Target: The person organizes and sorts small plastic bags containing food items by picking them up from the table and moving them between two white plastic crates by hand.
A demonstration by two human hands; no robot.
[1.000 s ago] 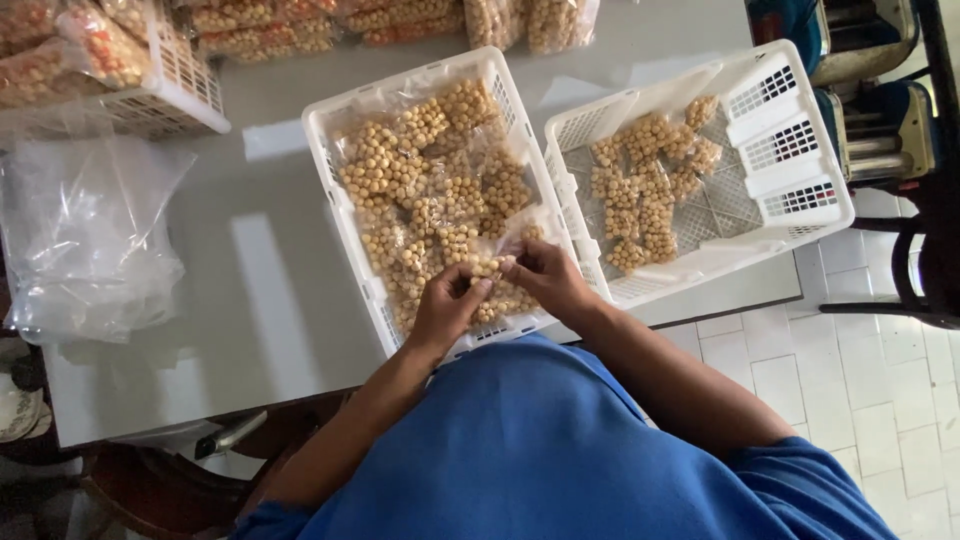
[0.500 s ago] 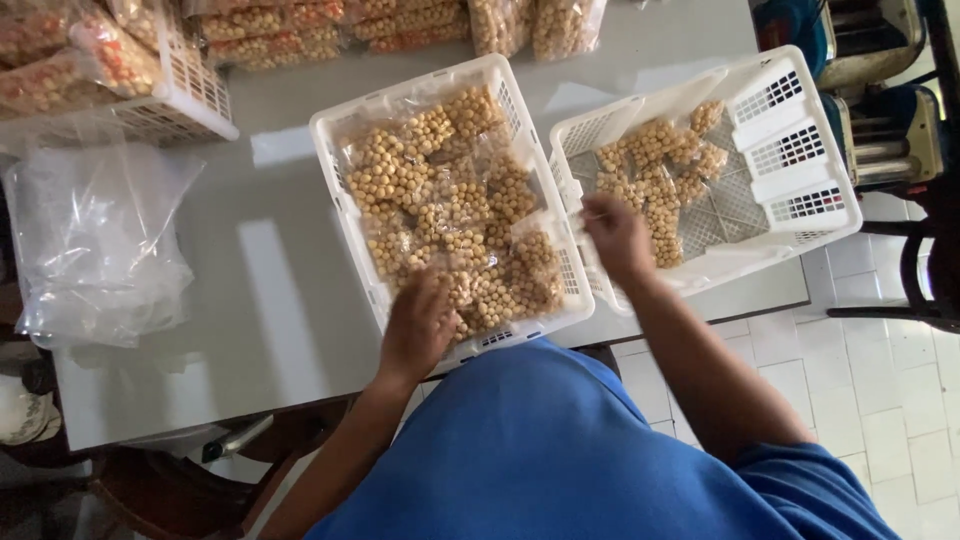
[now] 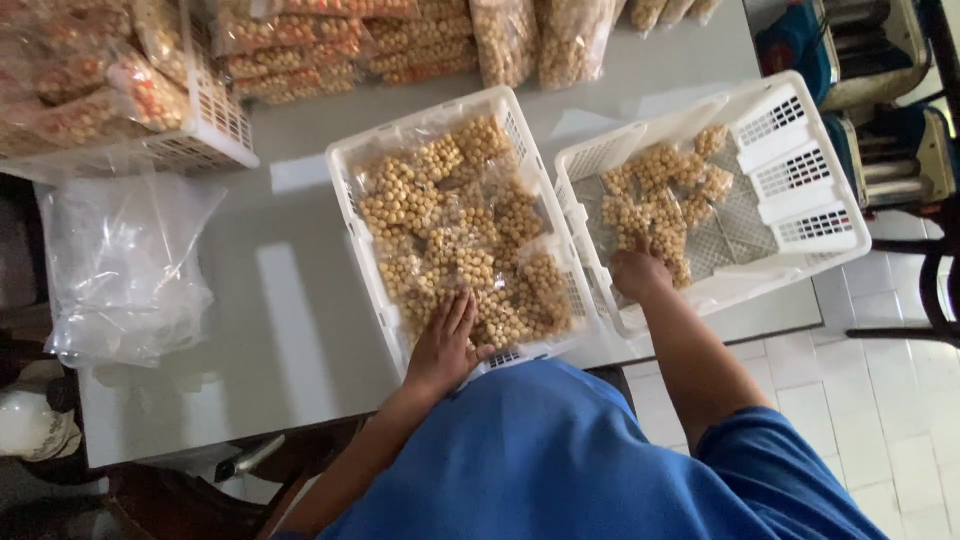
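Observation:
The middle white crate (image 3: 345, 200) is full of clear packets of round yellow snack balls (image 3: 450, 230). My left hand (image 3: 445, 340) lies flat, fingers apart, on the packets at its near end. The right white crate (image 3: 800, 190) holds a smaller pile of the same packets (image 3: 660, 190). My right hand (image 3: 638, 272) is inside this crate at the near end of the pile. Its fingers curl down around a packet there, and the fingertips are hidden under the hand.
A pile of empty clear plastic bags (image 3: 125, 265) lies at the left of the grey table (image 3: 290, 340). A white basket (image 3: 215, 125) and stacked snack packets (image 3: 340, 50) fill the far side. Chairs (image 3: 880, 90) stand on the tiled floor at right.
Both hands were together on a packet in the middle crate. My right hand then carried it over into the right crate, while my left hand dropped back flat onto the middle crate's packets.

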